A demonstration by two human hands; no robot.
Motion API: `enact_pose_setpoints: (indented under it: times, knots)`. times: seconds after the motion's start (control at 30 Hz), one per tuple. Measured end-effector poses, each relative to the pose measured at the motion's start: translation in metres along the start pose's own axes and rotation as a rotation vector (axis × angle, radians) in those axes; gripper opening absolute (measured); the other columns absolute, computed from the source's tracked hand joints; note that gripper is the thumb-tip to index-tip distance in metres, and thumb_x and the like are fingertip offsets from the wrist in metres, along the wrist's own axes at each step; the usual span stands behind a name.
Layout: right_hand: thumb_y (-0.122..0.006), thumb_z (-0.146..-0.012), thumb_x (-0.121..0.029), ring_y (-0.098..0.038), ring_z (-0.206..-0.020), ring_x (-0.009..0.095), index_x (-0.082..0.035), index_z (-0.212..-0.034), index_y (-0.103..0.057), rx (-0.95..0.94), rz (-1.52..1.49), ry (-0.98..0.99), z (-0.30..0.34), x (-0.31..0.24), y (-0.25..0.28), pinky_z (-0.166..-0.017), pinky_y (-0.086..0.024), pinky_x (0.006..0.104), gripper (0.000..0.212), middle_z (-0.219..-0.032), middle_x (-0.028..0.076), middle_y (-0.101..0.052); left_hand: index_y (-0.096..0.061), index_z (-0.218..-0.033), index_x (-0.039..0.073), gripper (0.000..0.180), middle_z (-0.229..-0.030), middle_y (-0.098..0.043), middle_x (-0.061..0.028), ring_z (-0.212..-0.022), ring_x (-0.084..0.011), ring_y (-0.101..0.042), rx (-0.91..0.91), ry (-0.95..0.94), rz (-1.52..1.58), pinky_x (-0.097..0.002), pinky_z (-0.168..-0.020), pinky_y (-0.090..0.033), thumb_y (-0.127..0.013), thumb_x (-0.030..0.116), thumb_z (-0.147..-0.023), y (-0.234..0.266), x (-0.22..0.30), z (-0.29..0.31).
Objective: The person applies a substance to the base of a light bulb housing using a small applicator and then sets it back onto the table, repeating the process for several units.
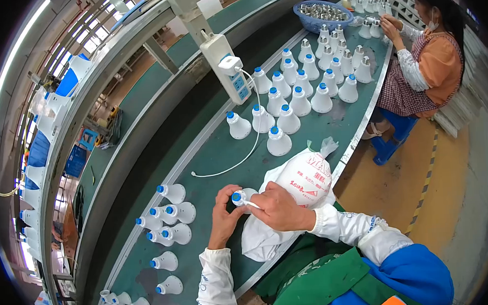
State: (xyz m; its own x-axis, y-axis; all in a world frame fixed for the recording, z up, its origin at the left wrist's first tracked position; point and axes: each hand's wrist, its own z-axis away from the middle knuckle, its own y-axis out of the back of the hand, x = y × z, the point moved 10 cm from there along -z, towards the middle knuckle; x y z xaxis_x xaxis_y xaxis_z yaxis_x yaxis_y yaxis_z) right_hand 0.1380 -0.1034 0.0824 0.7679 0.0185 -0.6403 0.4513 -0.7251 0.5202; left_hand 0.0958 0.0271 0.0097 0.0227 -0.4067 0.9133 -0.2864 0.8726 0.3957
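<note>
- Head view, left of the white bag [304, 177]: loose white cones [176, 234] lying on the green belt [209, 138], blue caps [152, 263] mostly leftward.
- Left hand [224, 214], just left of the bag: thumb and fingers curled round the held cone [248, 195], gripping it.
- That cone sits near the bag's left edge, between both hands. Handling (judged): light, stiff shell, likely plastic; smooth, so may slip or spin; not very fragile, could scuff. Best hold: round the flared body, cap end free.
- Looks: plain white, bell-shaped, narrowing to a neck with a round blue cap [236, 197]; tilted, cap end to the left.
- Right hand [282, 206], in front of the bag's left part: fingers pinching a thin white piece [251, 204] aimed at the cap. Kind unclear; can't tell if it touches.
- Beyond the bag: upright cones [288, 122], similar shape, many blue-capped.
</note>
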Motion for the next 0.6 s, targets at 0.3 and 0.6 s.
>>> enact_pose_setpoints:
  times: [0.3,0.6]
  knots:
    - [-0.061,-0.082,-0.013,-0.048,-0.053,0.027,-0.005,-0.075,-0.056,0.008,-0.002,0.020,0.000,-0.003,0.002,-0.062,-0.036,0.0356,0.012,-0.060,0.008,-0.053,-0.054,-0.113,0.006,0.054,-0.115,-0.055,-0.0071,-0.108,-0.0210,-0.051,0.055,0.018,0.136,-0.0315,-0.095,-0.039,-0.077,0.005,-0.064,0.001,-0.004,-0.002]
    - [-0.060,-0.081,-0.012,-0.052,-0.053,0.026,-0.005,-0.074,-0.055,-0.002,0.000,0.004,0.001,0.001,-0.001,-0.064,-0.036,0.0345,0.011,-0.057,0.007,-0.053,-0.056,-0.112,0.006,0.052,-0.117,-0.054,-0.0073,-0.110,-0.0214,-0.051,0.037,0.027,0.112,-0.0313,-0.096,-0.039,-0.077,0.005,-0.065,0.000,0.001,-0.004]
